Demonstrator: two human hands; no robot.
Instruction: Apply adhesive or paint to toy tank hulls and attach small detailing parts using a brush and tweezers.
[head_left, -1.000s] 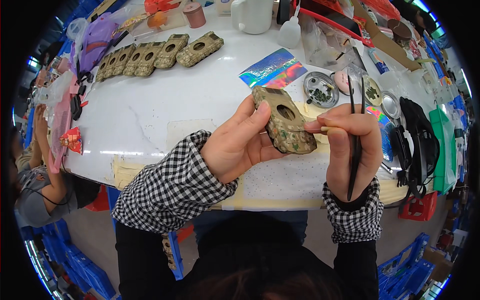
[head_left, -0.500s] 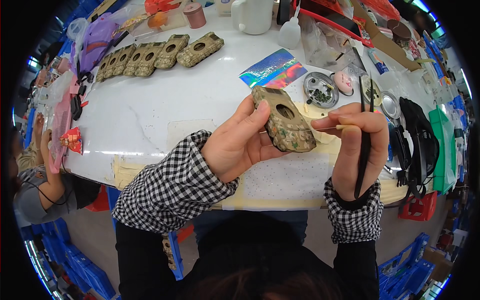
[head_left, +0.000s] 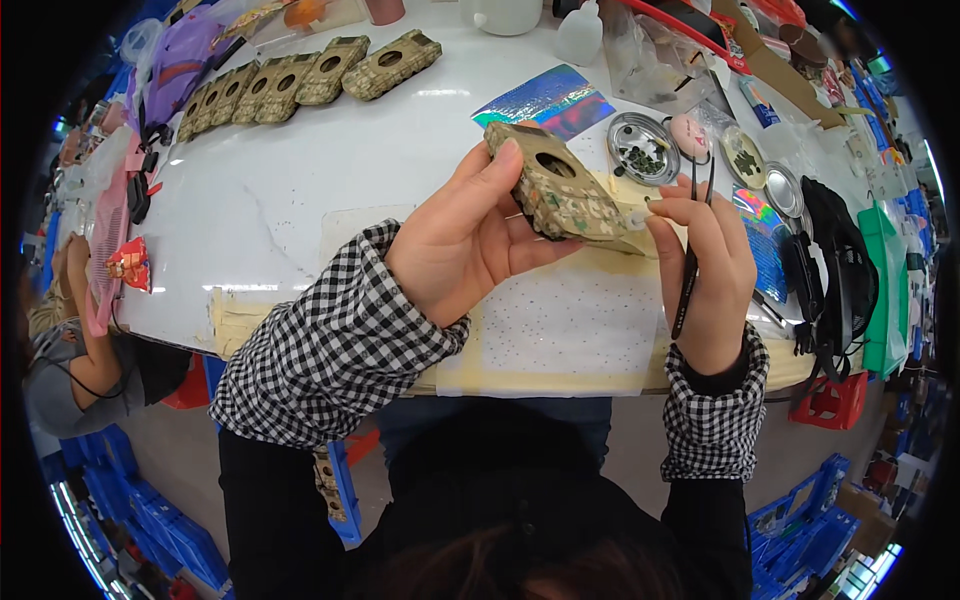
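My left hand grips a camouflage-painted model tank hull with a round hole in its top, thumb on the upper face and fingers underneath. The hull is tilted above the table. Black tweezers lie tucked in my right hand, tips pointing away from me. My right thumb and forefinger are almost together beside a small whitish translucent piece, just right of the hull's near end. Whether they pinch anything is too small to tell. Past them sits a round metal tin of small dark green parts.
Several similar hulls stand in a row at the far left. Behind my hands lies a shiny holographic sheet. A second round dish of green bits, a pink egg-shaped thing and a black bag are at right. A white bottle stands farther back.
My right hand has drawn back from the hull and lowered its fingertips toward the table beside it. The thin pale stick is no longer seen between those fingers. The hull has shifted slightly left.
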